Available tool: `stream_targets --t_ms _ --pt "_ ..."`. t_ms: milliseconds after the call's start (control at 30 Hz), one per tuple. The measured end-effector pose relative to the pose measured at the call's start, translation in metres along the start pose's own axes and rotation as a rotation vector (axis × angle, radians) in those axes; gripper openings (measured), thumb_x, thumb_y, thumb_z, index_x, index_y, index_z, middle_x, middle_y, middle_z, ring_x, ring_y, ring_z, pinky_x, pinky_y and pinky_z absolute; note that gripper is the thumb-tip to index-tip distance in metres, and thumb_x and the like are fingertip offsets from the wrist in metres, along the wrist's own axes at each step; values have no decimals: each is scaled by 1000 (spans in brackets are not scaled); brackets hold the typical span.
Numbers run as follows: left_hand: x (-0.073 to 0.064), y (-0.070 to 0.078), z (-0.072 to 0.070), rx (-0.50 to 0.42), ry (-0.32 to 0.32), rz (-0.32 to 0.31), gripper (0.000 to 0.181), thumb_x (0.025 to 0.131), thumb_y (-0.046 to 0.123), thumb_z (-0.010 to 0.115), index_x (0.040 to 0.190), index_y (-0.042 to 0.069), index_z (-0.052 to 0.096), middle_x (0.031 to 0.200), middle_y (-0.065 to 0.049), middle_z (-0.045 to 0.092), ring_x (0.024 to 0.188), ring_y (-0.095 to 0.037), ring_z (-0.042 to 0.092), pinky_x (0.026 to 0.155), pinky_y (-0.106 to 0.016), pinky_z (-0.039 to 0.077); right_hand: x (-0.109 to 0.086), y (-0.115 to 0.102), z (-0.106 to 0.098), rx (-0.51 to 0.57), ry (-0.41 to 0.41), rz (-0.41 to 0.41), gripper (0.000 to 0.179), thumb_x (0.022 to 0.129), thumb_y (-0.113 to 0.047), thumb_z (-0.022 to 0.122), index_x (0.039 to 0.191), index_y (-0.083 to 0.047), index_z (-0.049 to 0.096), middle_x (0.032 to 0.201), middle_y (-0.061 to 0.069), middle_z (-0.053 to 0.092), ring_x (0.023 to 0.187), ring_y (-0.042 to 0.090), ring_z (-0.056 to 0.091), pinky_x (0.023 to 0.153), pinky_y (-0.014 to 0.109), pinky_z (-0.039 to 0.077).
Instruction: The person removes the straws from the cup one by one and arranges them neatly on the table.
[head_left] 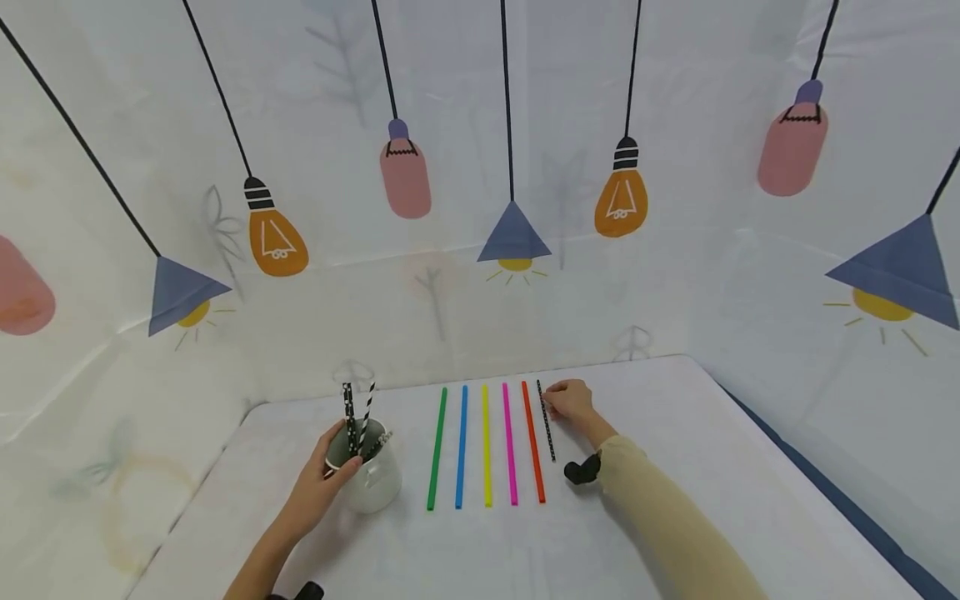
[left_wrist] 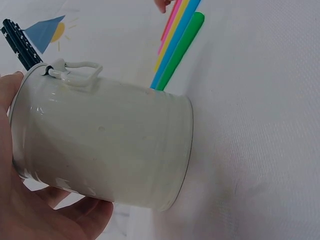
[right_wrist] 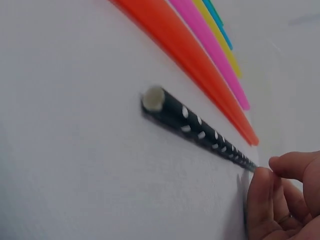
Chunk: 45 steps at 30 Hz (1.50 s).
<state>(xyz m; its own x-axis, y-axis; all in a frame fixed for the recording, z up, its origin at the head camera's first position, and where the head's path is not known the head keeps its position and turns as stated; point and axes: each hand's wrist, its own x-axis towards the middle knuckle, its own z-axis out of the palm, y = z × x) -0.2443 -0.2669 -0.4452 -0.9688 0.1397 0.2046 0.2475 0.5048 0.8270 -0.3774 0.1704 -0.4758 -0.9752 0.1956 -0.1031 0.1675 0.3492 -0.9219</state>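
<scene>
My left hand grips a white metal cup from its left side, with fingers and thumb about the rim. The cup stands on the table, and a small loop handle shows on its side in the left wrist view. Several black-and-white patterned paper straws lean inside it. My right hand pinches the far end of a black straw with white dots, which lies on the table. Its fingertips partly hide that end in the right wrist view.
Left of the dotted straw, a red straw, a pink straw, a yellow straw, a blue straw and a green straw lie side by side on the white table. A lamp-printed sheet hangs behind.
</scene>
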Motion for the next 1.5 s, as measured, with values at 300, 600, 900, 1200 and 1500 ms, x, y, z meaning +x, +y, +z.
stream_targets --t_ms 300,600,900,1200,1500 --pt "1 0 -2 -6 5 4 71 100 31 56 154 9 16 152 -28 25 132 -48 35 98 -59 38 -18 -30 25 22 -35 -168 19 91 -14 65 102 2 70 87 20 68 59 20 62 56 30 53" --pt "0 2 -1 -20 -7 2 71 100 31 56 155 11 16 153 -27 23 135 -47 31 99 -60 37 -54 -77 64 108 -193 -299 17 92 -14 66 100 1 71 81 15 66 58 21 60 56 31 55" --pt "-3 10 -9 2 -42 -88 74 99 36 56 156 14 14 155 -25 20 130 -46 39 96 -53 43 -93 -108 104 92 -373 -384 15 93 -17 67 101 -6 72 79 2 66 67 29 64 57 32 55" --pt "-4 14 -16 -37 -82 -164 74 97 33 60 156 22 16 149 -23 31 94 -24 56 75 -34 46 -127 -127 135 61 -510 -499 18 89 -13 70 107 -11 72 77 -3 65 67 30 65 54 30 55" --pt "-3 17 -12 -121 -118 -180 73 98 31 59 156 22 14 153 -26 22 116 -38 52 87 -54 49 -135 -128 147 31 -511 -506 22 87 -10 72 108 -13 73 75 -6 65 60 17 61 51 26 52"
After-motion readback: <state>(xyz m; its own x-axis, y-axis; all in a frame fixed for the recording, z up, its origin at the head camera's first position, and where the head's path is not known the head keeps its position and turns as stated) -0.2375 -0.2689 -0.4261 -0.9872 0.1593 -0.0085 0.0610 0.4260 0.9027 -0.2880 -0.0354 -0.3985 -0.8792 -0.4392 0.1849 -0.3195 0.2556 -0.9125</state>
